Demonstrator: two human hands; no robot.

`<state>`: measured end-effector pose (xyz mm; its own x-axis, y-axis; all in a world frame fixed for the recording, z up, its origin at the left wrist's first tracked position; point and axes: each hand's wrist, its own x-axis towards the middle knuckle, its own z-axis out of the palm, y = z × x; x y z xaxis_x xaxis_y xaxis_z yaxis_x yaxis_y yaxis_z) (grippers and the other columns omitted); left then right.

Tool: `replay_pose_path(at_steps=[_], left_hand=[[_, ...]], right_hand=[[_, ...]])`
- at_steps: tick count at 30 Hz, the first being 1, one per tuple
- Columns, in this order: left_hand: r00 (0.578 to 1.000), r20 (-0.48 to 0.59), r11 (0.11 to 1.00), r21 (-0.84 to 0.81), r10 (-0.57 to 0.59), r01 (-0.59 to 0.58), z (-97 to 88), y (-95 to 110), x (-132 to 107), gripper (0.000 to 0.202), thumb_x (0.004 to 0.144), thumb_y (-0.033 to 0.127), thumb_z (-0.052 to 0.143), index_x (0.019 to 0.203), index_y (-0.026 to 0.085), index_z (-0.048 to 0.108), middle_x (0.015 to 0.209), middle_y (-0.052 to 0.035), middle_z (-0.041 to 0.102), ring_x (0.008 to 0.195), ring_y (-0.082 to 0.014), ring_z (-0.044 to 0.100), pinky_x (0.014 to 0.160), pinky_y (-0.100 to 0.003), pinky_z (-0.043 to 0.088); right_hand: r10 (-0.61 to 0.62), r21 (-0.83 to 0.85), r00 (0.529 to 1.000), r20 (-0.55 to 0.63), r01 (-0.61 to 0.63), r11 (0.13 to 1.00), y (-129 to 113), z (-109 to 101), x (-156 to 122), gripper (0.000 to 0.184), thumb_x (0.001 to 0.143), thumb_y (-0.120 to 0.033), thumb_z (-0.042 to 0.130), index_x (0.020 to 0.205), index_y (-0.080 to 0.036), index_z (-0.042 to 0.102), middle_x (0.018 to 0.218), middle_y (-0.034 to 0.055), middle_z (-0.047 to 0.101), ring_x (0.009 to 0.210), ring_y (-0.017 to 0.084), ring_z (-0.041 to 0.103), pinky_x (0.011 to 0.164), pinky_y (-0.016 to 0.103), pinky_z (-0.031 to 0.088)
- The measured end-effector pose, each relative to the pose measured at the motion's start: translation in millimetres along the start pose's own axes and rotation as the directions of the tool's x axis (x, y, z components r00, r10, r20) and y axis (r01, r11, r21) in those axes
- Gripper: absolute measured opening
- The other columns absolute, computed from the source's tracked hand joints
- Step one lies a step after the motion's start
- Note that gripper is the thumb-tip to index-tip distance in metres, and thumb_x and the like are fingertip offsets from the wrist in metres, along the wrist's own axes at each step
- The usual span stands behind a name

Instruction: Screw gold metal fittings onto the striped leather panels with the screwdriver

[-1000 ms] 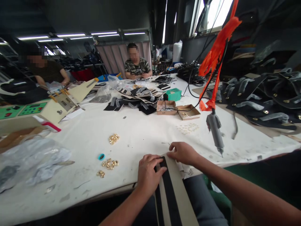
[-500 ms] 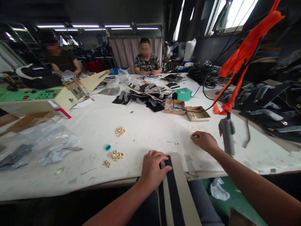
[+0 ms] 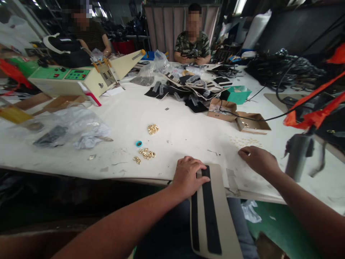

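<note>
The left hand (image 3: 188,177) is lying palm down, fingers spread flat and pressing the top end of a beige panel (image 3: 221,216) with two black stripes. The panel is resting on the near edge of the table (image 3: 185,124) and hanging down over the person's lap. The right arm is reaching forward. The right hand (image 3: 259,160) is sitting knuckles up with fingers curled to the cloth, just beside a scatter of pale studs (image 3: 246,141); I cannot tell whether it is pinching one.

Gold rings (image 3: 147,154) and a blue ring (image 3: 138,143) are lying left of the left hand. A grey tool (image 3: 298,156) is hanging at the right under orange tape (image 3: 314,116). Open boxes (image 3: 252,122), a plastic bag (image 3: 72,127) and a cream machine (image 3: 78,77) are crowding the white cloth. Two other people are sitting at the far side.
</note>
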<state>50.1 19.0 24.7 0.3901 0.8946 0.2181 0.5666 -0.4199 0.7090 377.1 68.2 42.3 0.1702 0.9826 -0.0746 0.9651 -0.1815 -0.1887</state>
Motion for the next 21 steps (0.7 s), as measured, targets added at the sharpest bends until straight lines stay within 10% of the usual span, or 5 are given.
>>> replay_pose_path(at_steps=[9, 15, 21], left_hand=[[0.999, -0.006, 0.999, 0.027, 0.039, -0.039, 5.4, -5.9, -3.1, 0.036, 0.077, 0.039, 0.097, 0.106, 0.026, 0.079, 0.117, 0.0012, 0.080, 0.118, -0.0289, 0.061, 0.102, -0.047, 0.041], [0.999, 0.000, 0.996, 0.077, 0.044, -0.044, 5.3, -6.4, -3.0, 0.037, 0.079, 0.042, 0.095, 0.108, 0.027, 0.078, 0.118, 0.0012, 0.080, 0.119, -0.0285, 0.060, 0.100, -0.047, 0.042], [0.998, -0.004, 0.994, 0.088, 0.062, -0.061, 5.9, -6.3, -3.2, 0.033, 0.081, 0.042, 0.093, 0.106, 0.026, 0.078, 0.117, 0.0028, 0.080, 0.117, -0.0273, 0.060, 0.099, -0.047, 0.043]], right_hand=[[-0.044, 0.191, 0.999, -0.009, 0.045, 0.981, -27.9, -4.9, -24.1, 0.037, 0.093, -0.055, 0.058, 0.099, -0.024, 0.077, 0.094, 0.0053, 0.078, 0.082, 0.026, 0.070, 0.073, 0.036, 0.048], [-0.468, 0.622, 0.876, 0.114, 0.305, 0.721, -93.9, 10.5, -74.7, 0.028, 0.099, -0.049, 0.062, 0.089, -0.026, 0.074, 0.090, 0.0032, 0.071, 0.087, 0.023, 0.066, 0.081, 0.035, 0.050], [-0.480, 0.585, 0.871, 0.105, 0.336, 0.738, -106.4, 24.8, -81.6, 0.024, 0.100, -0.041, 0.060, 0.087, -0.027, 0.074, 0.095, 0.0032, 0.068, 0.091, 0.023, 0.066, 0.086, 0.037, 0.049]])
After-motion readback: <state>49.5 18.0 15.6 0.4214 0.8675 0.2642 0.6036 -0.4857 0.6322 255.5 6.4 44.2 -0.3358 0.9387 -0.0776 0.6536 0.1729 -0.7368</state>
